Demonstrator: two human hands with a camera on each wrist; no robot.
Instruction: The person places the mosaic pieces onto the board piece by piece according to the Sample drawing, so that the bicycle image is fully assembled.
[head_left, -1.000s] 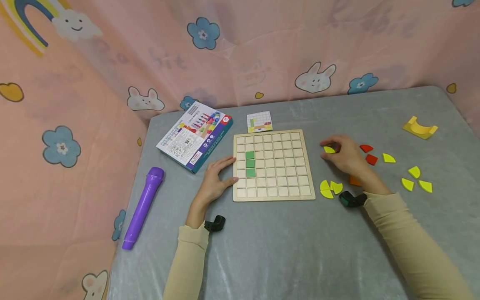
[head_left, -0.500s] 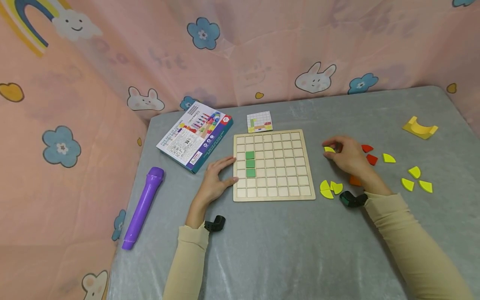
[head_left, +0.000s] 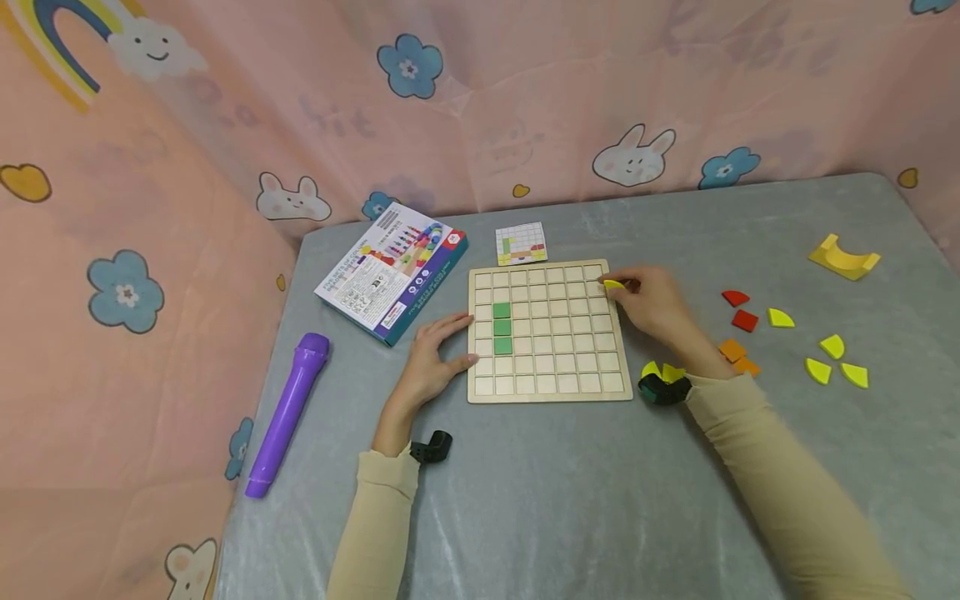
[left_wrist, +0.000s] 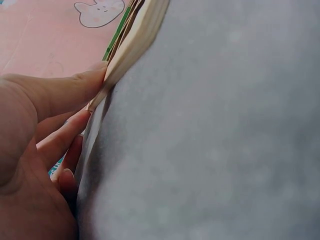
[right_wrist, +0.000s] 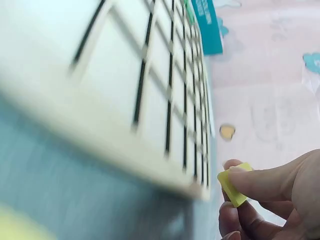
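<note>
A square wooden grid board point(head_left: 550, 396) lies on the table, with several green square tiles point(head_left: 502, 327) in one column towards its left side. My left hand point(head_left: 427, 362) rests against the board's left edge; in the left wrist view its thumb point(left_wrist: 75, 92) touches the rim. Between thumb and fingertips my right hand point(head_left: 652, 304) pinches a yellow quarter-circle piece point(right_wrist: 233, 186) over the board's upper right corner. Below that hand, more yellow pieces point(head_left: 672, 372) lie partly hidden behind the right wrist camera.
Red pieces point(head_left: 744, 321), orange pieces point(head_left: 732, 350) and yellow pieces point(head_left: 817, 371) lie to the right. A yellow arch-shaped block point(head_left: 843, 257) sits farther back. Behind the board is a small pattern card point(head_left: 521, 242). A game box point(head_left: 390, 271) and purple microphone point(head_left: 288, 417) lie left.
My right hand has moved left with the yellow piece, from beside the board to its upper right corner. Orange pieces have come into view. The left hand stays put.
</note>
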